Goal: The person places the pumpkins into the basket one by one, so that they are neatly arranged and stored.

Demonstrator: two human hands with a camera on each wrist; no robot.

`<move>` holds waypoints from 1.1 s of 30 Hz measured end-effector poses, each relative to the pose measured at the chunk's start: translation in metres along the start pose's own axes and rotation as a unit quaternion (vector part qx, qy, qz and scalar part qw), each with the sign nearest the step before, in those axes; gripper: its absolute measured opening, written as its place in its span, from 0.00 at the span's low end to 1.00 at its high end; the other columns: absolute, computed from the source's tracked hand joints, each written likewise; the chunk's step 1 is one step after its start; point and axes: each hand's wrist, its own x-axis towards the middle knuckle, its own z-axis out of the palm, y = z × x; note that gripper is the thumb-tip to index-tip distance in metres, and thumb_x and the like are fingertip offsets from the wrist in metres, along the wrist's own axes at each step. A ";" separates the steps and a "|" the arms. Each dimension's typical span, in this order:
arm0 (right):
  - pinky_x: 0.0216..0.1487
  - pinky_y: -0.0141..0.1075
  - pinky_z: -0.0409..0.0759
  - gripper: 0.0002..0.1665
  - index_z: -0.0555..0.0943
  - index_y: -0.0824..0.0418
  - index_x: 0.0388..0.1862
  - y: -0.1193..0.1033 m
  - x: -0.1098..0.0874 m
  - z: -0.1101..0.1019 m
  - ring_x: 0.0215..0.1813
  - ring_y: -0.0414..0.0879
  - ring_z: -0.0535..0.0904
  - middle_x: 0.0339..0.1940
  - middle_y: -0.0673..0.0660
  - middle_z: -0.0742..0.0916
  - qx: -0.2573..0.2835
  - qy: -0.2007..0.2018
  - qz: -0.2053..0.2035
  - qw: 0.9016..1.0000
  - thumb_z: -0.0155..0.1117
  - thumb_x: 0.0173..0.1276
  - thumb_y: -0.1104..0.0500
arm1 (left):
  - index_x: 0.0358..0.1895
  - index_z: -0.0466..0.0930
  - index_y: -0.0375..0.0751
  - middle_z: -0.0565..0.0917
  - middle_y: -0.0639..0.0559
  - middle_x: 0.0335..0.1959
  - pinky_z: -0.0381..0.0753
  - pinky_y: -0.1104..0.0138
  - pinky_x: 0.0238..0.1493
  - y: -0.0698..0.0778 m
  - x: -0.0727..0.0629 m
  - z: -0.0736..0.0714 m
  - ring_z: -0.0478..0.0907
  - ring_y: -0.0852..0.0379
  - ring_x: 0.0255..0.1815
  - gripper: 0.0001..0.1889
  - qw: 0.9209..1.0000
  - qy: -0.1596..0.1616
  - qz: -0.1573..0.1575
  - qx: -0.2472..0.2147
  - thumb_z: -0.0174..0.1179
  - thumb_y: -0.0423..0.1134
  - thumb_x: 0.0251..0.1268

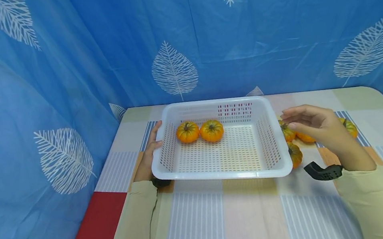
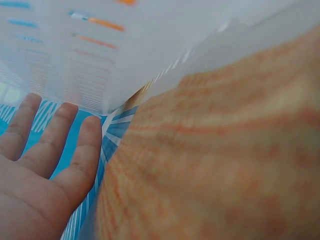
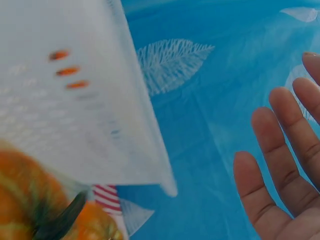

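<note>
A white plastic basket (image 1: 217, 176) with slotted walls sits on the table, two small orange pumpkins (image 1: 199, 131) side by side in its back left part. My left hand (image 1: 148, 155) is at the basket's left side, fingertips right at its rim. In the left wrist view its fingers (image 2: 82, 160) extend along the basket's slotted wall (image 2: 95, 60). My right hand (image 1: 313, 121) is raised to the right of the basket, fingers loosely bent and nothing in them. Several more small pumpkins (image 1: 295, 155) lie beneath and around it, partly hidden by the hand and the basket.
A patchwork-patterned cloth (image 1: 197, 219) covers the table. Blue curtains (image 1: 111, 37) with white leaf prints hang behind the table and along its left side. Each wrist wears a black band (image 1: 323, 171).
</note>
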 end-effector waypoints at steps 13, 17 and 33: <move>0.55 0.24 0.81 0.21 0.84 0.71 0.60 0.028 -0.022 -0.014 0.56 0.36 0.87 0.56 0.46 0.90 -0.012 0.003 0.004 1.000 0.58 0.73 0.82 | 0.82 0.57 0.69 0.39 0.37 0.89 0.66 0.52 0.68 -0.001 0.001 -0.002 0.55 0.41 0.75 0.37 1.000 -0.020 0.015 -0.005 0.40 0.35 0.72; 0.56 0.25 0.82 0.24 0.83 0.73 0.62 0.036 -0.027 -0.019 0.56 0.38 0.87 0.57 0.48 0.90 -0.003 -0.010 0.006 1.000 0.60 0.69 0.84 | 0.84 0.55 0.66 0.42 0.41 0.90 0.67 0.51 0.69 0.000 0.000 0.000 0.56 0.41 0.75 0.38 1.000 0.000 -0.002 -0.007 0.39 0.36 0.71; 0.58 0.23 0.78 0.28 0.78 0.71 0.69 0.060 -0.046 -0.032 0.61 0.33 0.82 0.63 0.41 0.87 -0.108 -0.063 0.075 0.989 0.66 0.70 0.79 | 0.84 0.55 0.65 0.42 0.41 0.90 0.64 0.47 0.71 0.001 0.000 0.001 0.55 0.40 0.76 0.38 1.000 0.006 -0.009 -0.011 0.39 0.36 0.71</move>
